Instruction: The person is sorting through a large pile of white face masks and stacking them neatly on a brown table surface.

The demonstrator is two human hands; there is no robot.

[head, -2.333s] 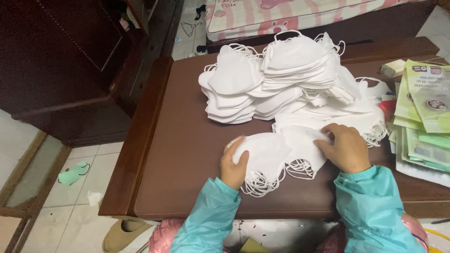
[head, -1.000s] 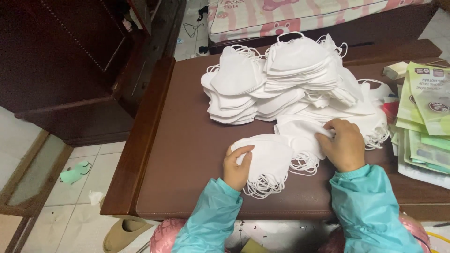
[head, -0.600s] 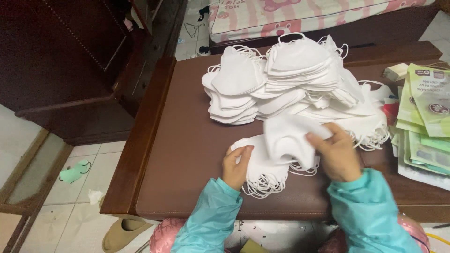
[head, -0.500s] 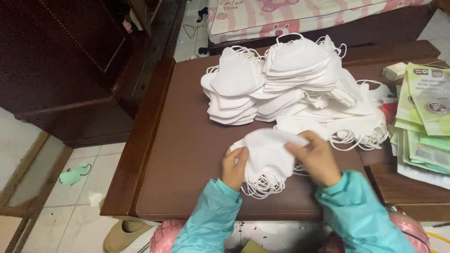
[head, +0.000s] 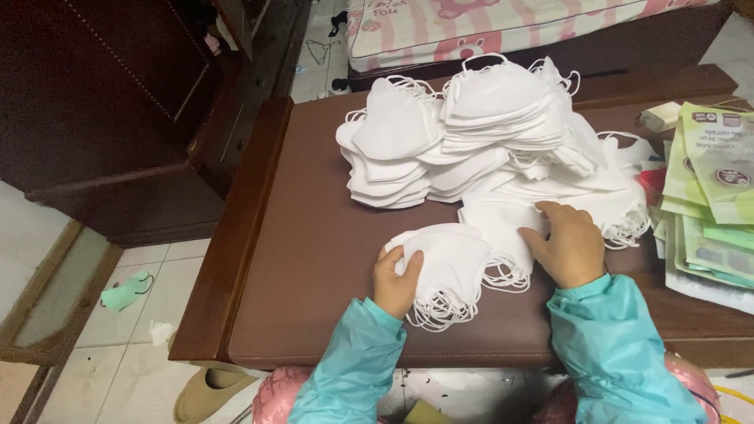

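Observation:
On the brown padded bench [head: 314,259], my left hand [head: 397,279] grips the left edge of a small stack of white face masks [head: 448,267] with loose ear loops hanging at the front. My right hand [head: 567,245] rests flat, fingers spread, on flat white masks [head: 499,220] just right of that stack. Behind both hands rises a big heap of white masks [head: 479,129] in several stacks. Both arms wear teal sleeves.
Green and white packets [head: 711,196] are piled at the bench's right end. A dark wooden cabinet [head: 118,102] stands to the left. A green mask [head: 124,289] and a slipper [head: 206,391] lie on the tiled floor. A patterned mattress [head: 503,20] is behind.
My right hand carried a mask from the right pile onto the small stack under my left hand, then went back right onto the flat masks. The left hand stayed on the stack.

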